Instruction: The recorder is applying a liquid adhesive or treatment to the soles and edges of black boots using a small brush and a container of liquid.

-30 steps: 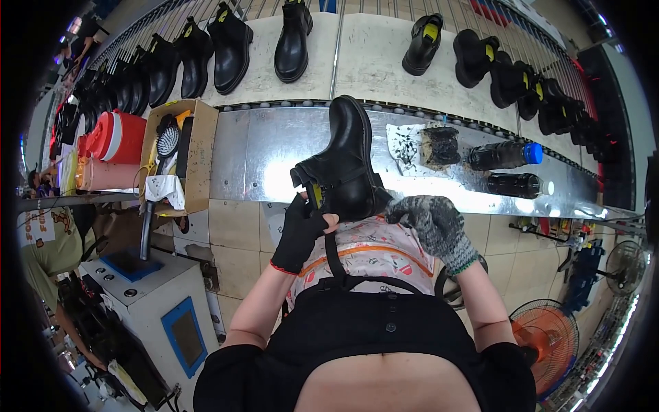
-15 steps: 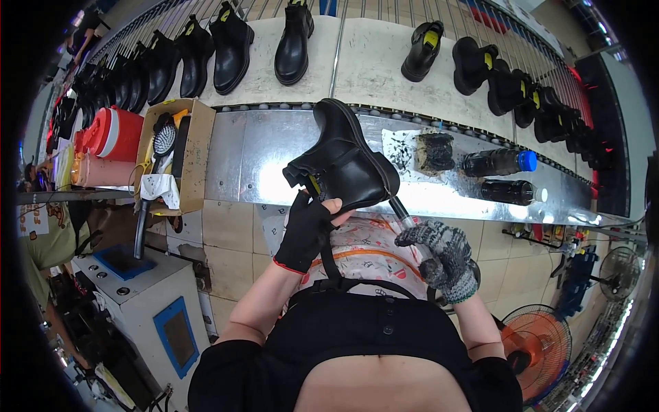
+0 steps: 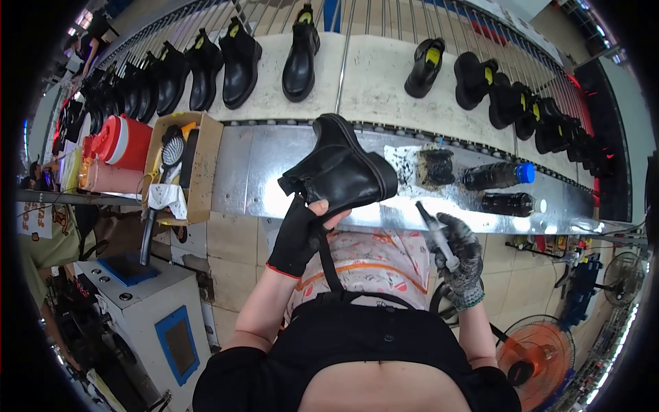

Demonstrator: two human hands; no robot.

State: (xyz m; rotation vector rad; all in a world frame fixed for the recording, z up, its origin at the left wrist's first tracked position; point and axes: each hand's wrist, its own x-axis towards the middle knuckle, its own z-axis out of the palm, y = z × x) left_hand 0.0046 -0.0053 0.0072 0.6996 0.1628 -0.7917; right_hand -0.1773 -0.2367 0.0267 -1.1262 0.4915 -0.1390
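Both gloved hands are busy: the left hand pinches a black boot by its shaft over the steel ledge; the right hand closes around a slim tool, just drawn away from the heel, so that touch seems over. Beyond, a conveyor holds boots; nearer lie two bottles.

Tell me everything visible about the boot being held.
The boot is black, shiny, ankle-high, apparently leather, with a thick sole and blocky heel. Tilted, its toe points forward-left, its sole faces forward-right and its opening leftward. The gloved left hand grips it near the opening; whether it touches the metal bench is unclear.
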